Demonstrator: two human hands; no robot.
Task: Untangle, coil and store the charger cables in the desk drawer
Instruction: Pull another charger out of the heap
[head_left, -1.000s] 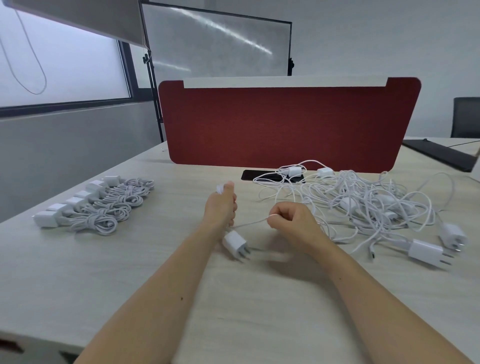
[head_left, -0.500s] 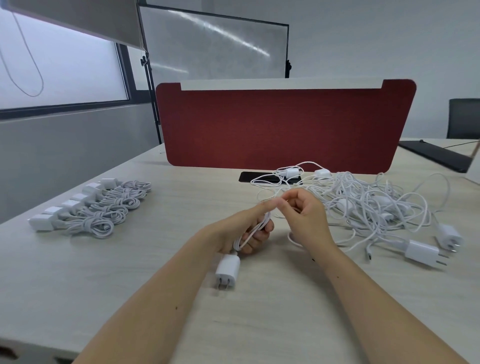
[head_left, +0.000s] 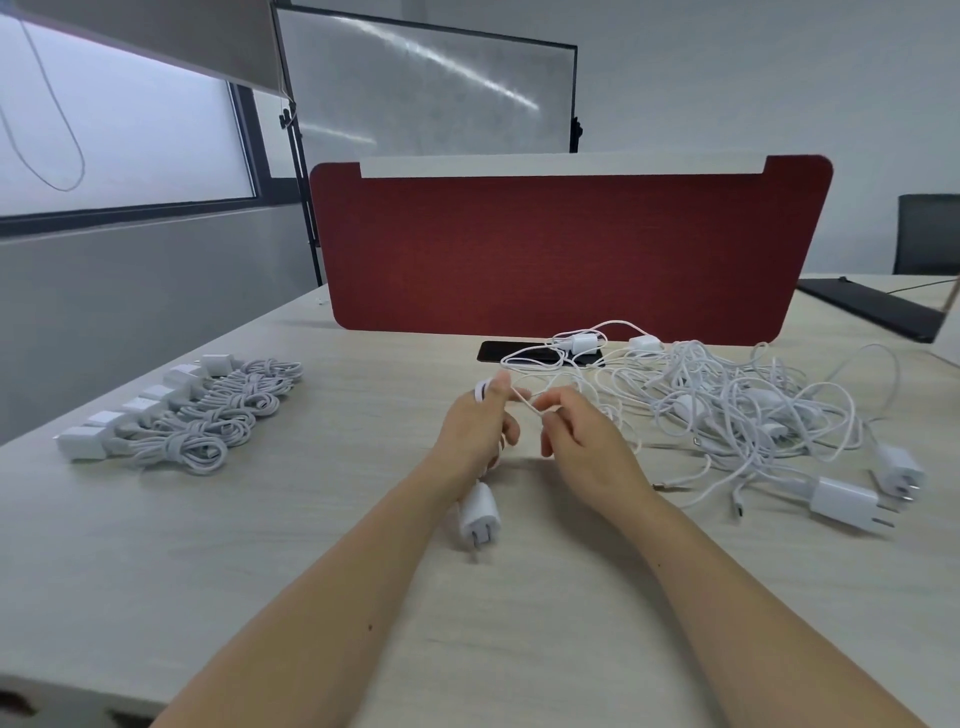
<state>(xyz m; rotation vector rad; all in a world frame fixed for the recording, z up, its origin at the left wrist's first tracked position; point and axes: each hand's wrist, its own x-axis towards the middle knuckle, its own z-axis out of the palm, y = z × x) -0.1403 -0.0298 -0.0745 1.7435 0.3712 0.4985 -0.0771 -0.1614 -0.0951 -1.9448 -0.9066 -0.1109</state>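
So here's where we're at: our left hand (head_left: 475, 434) is curled round the cable (head_left: 523, 401) we're coiling, with loops of white cord showing at the fingertips and down by the palm. Its plug (head_left: 479, 514) dangles under the wrist, prongs pointing back at us, right at the desk (head_left: 260, 561) surface; can't tell if it's actually touching. Our right hand (head_left: 579, 439) is just beside the left, pinching the same cable between thumb and fingers, with a short stretch of cord running between the two hands above the desk.

Off to the right sits the tangled pile (head_left: 737, 410), a mess of white cords and adapters, with two loose plugs (head_left: 844, 503) lying at its near right edge. Far left, well apart from all that, the finished coils (head_left: 208, 421) lie in a neat diagonal row, each with its adapter on the left end.

A red divider (head_left: 571, 249) stands across the back of the desk, with a dark phone (head_left: 493, 352) lying flat just in front of it, some cord draped over its right end.
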